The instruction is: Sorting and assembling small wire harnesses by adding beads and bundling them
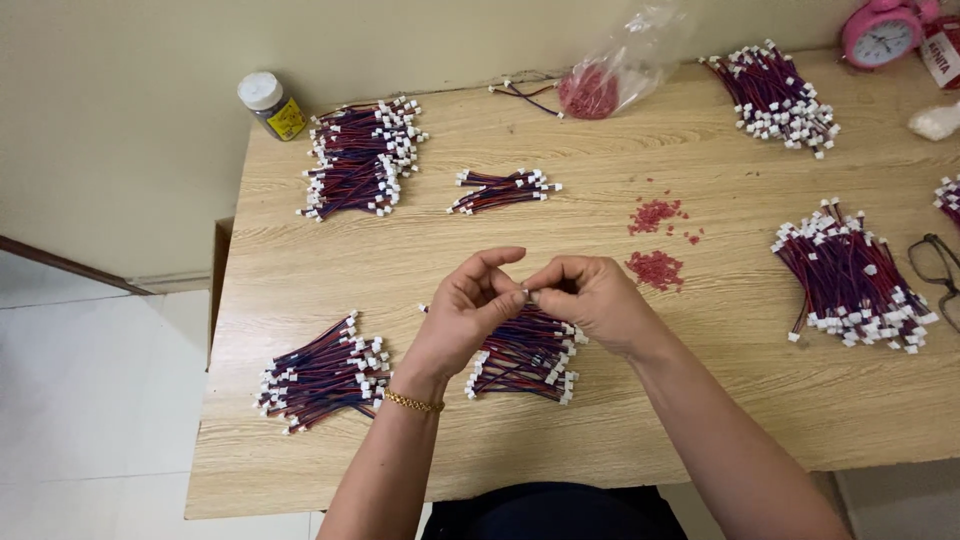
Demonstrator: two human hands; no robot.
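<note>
My left hand [468, 312] and my right hand [590, 300] meet above the wooden table [720, 400], fingertips pinched together on a small white connector of a red-and-blue wire. Directly under my hands lies a pile of the same short wires with white plugs [525, 362]. A second pile [322, 375] sits to the left of my left wrist. Small heaps of tiny red pieces [655, 268] lie just right of my right hand. The pinched piece is mostly hidden by my fingers.
More wire bundles lie at the back left [358, 158], back middle [503, 190], back right [778, 98] and right [850, 280]. A clear bag of red pieces [610, 75], a small jar [270, 105], a pink alarm clock [880, 35] and eyeglasses [938, 270] rest along the edges.
</note>
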